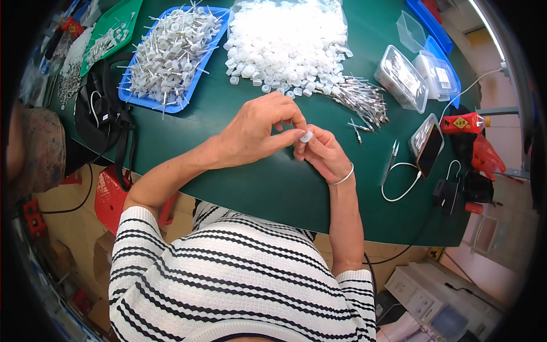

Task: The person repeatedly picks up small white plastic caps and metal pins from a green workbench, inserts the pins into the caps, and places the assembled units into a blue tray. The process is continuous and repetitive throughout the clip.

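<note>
A small white plastic cap [306, 137] is held up over the green table in front of me, between my two hands. My right hand [327, 155], with a thin bracelet at the wrist, pinches it between thumb and curled fingers. From the other side, my left hand [259, 125] closes on it with the thumb tip and bent index finger. Whether a rod sits inside the cap cannot be seen. Just beyond my hands lie a big heap of similar white caps [285, 48] and a pile of thin metal rods [364, 102].
On the left, a blue tray [122, 96] holds many caps fitted with rods; a green tray [137, 11] stands farther left. Tweezers [390, 161], clear plastic boxes [401, 77], a phone [430, 151] on a white cable and a red-labelled bottle [462, 123] lie right. Someone sits at left.
</note>
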